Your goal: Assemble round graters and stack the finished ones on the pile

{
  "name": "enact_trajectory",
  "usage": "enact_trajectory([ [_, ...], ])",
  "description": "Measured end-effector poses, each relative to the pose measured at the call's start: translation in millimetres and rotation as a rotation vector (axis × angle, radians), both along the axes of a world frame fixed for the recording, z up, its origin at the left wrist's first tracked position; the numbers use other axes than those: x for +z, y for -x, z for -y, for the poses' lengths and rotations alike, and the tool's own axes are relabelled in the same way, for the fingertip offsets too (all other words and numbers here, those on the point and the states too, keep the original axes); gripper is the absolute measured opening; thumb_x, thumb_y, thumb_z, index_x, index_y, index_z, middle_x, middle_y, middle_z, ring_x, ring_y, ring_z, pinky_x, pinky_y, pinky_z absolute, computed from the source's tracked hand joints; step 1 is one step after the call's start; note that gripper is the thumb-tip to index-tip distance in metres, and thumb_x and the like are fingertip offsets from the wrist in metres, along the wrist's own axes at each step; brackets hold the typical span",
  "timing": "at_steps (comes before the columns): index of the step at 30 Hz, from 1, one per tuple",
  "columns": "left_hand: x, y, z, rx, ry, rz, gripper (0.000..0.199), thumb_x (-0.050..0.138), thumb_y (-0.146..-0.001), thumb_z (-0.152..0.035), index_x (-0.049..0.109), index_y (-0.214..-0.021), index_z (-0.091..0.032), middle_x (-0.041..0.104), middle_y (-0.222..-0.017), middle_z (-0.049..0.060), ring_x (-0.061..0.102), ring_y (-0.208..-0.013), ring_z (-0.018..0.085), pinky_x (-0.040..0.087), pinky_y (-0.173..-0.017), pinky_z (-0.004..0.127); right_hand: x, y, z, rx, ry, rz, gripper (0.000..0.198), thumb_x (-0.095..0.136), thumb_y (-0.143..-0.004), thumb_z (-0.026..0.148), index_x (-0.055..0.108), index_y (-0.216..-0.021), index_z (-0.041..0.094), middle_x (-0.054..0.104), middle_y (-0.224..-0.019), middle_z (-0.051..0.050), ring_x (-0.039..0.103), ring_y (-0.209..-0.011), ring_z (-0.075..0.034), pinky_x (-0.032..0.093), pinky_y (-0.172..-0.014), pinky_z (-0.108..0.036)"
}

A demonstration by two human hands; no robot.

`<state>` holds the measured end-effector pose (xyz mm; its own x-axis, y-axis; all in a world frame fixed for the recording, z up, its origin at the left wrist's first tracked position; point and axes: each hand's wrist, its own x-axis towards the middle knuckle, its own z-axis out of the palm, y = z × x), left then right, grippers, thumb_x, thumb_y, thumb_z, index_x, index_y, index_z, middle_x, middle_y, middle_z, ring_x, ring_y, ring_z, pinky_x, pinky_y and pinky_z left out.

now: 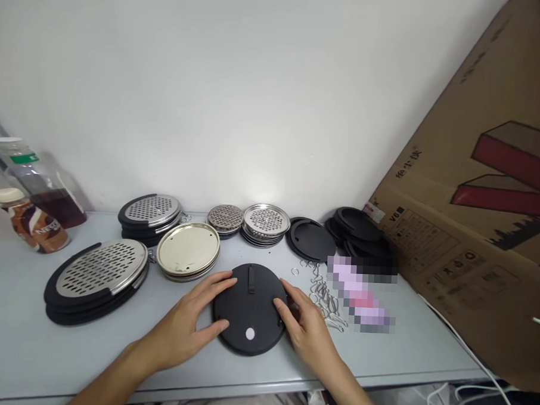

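Note:
A black round disc (269, 310) lies in front of me, with a short slot or strip near its far edge and a white dot near its near edge. My left hand (188, 321) holds its left side, with the thumb and fingertips on its top. On the right side, my right hand (307, 323) grips the rim, its index finger and another finger laid over the edge. Right of the disc are several small metal clips (324, 294) and a few thin wire rings (295, 271). A stack of gold-coloured round plates (188, 246) stands to the left, beyond my left hand.
Stacks of black-rimmed grater discs (101, 270) stand at left. Along the wall are small perforated discs (225, 217), silver grater plates (266, 220) and black discs (312, 240). Two bottles (40, 225) stand far left. A large cardboard box (465, 235) leans at right, near a blurred-out item (359, 295).

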<state>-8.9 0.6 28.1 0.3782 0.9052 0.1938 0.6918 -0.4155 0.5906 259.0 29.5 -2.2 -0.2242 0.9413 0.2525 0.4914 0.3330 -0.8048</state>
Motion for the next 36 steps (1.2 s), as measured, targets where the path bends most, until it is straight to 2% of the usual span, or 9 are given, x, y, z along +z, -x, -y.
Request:
enact_trajectory([
  [11, -1.1, 2.8, -1.8, -0.010, -0.043, -0.105, 0.051, 0.053, -0.091, -0.022, 0.044, -0.140, -0.033, 0.036, -0.153, 0.004, 0.040, -0.138, 0.026, 0.038, -0.112, 0.048, -2.4, 7.2, 2.7, -0.049, -0.143, 0.154, 0.037, 0.050, -0.095, 0.031, 0.057, -0.128, 0.015, 0.065, -0.120, -0.012, 0.060, -0.112, -0.025, 0.048, -0.098, -0.041],
  [17, -0.6, 2.9, -3.7, -0.012, -0.038, -0.131, 0.045, 0.053, -0.091, -0.024, 0.051, -0.135, -0.034, 0.039, -0.152, 0.002, 0.043, -0.136, 0.026, 0.039, -0.111, 0.047, 2.8, 8.6, 2.0, -0.024, -0.132, 0.129, 0.031, 0.051, -0.095, 0.030, 0.061, -0.121, 0.018, 0.066, -0.115, -0.011, 0.063, -0.105, -0.024, 0.050, -0.093, -0.038],
  [20, -0.9, 3.5, -4.4, -0.013, -0.043, -0.128, 0.044, 0.053, -0.091, -0.024, 0.053, -0.134, -0.033, 0.040, -0.152, 0.003, 0.044, -0.135, 0.027, 0.041, -0.110, 0.047, 10.8, -8.4, 0.1, -0.039, -0.115, 0.151, 0.029, 0.052, -0.094, 0.030, 0.062, -0.118, 0.018, 0.068, -0.108, -0.010, 0.065, -0.090, -0.021, 0.053, -0.082, -0.035],
  [23, -1.1, 3.8, -4.1, -0.008, -0.045, -0.121, 0.043, 0.053, -0.090, -0.024, 0.055, -0.133, -0.033, 0.041, -0.151, 0.003, 0.046, -0.134, 0.028, 0.042, -0.109, 0.047, 22.9, -44.6, 2.0, -0.126, -0.078, 0.245, 0.022, 0.051, -0.092, 0.027, 0.067, -0.106, 0.020, 0.070, -0.098, -0.007, 0.064, -0.078, -0.019, 0.051, -0.073, -0.033],
  [26, -0.8, 3.3, -4.0, -0.005, -0.039, -0.124, 0.042, 0.052, -0.091, -0.025, 0.055, -0.133, -0.033, 0.041, -0.152, 0.003, 0.046, -0.134, 0.028, 0.042, -0.109, 0.046, 32.1, -81.6, 10.5, -0.234, 0.012, 0.440, 0.016, 0.056, -0.086, 0.026, 0.069, -0.094, 0.020, 0.070, -0.088, -0.006, 0.062, -0.071, -0.020, 0.049, -0.070, -0.034],
  [28, -0.6, 3.0, -4.4, -0.009, -0.041, -0.127, 0.043, 0.052, -0.092, -0.025, 0.055, -0.134, -0.032, 0.040, -0.152, 0.004, 0.046, -0.134, 0.028, 0.041, -0.109, 0.046, 32.9, -95.6, 17.2, -0.238, 0.045, 0.484, 0.017, 0.056, -0.086, 0.027, 0.070, -0.094, 0.021, 0.069, -0.088, -0.006, 0.062, -0.071, -0.020, 0.048, -0.069, -0.034],
  [32, -0.4, 3.4, -5.1, -0.026, -0.064, -0.126, 0.045, 0.053, -0.092, -0.025, 0.053, -0.135, -0.032, 0.041, -0.151, 0.005, 0.046, -0.134, 0.029, 0.041, -0.109, 0.047, 25.0, -94.0, 21.9, -0.148, 0.032, 0.454, 0.025, 0.052, -0.086, 0.022, 0.071, -0.103, 0.024, 0.068, -0.101, -0.007, 0.065, -0.080, -0.021, 0.051, -0.075, -0.033],
  [36, 0.8, 3.5, -4.1, -0.023, -0.069, -0.099, 0.042, 0.055, -0.090, -0.024, 0.058, -0.131, -0.033, 0.043, -0.150, 0.003, 0.048, -0.132, 0.029, 0.043, -0.108, 0.048, 21.1, -73.6, 15.0, -0.093, 0.004, 0.498, 0.031, 0.047, -0.087, 0.017, 0.072, -0.105, 0.024, 0.066, -0.098, -0.008, 0.065, -0.085, -0.023, 0.050, -0.078, -0.035],
])
